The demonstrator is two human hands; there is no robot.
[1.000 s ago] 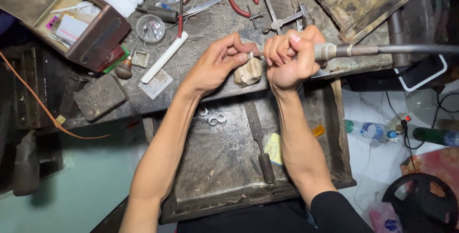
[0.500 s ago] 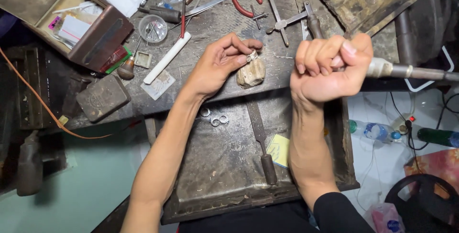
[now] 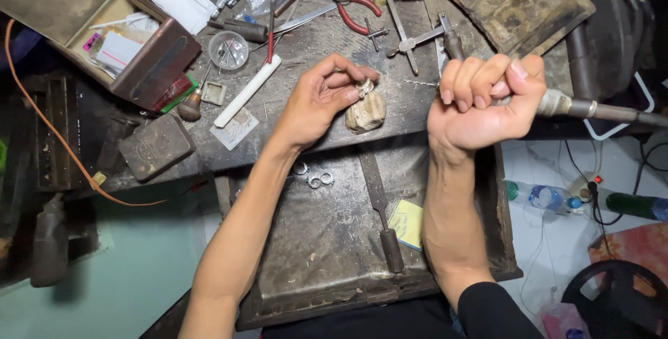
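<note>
The small metal piece (image 3: 363, 87), pinched in our left hand (image 3: 321, 99) on the worn peg (image 3: 367, 111) at the surface edge, lies at 9 o'clock from our right hand (image 3: 483, 102), fisted around the rotary handpiece (image 3: 598, 110), whose long axis runs toward 3 o'clock.

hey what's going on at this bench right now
A person is at a cluttered workbench. The left hand pinches a small pale piece against a worn wooden peg at the bench edge. The right hand, fisted, grips a rotary tool handpiece lifted off to the side. Small metal rings lie in the tray below.
</note>
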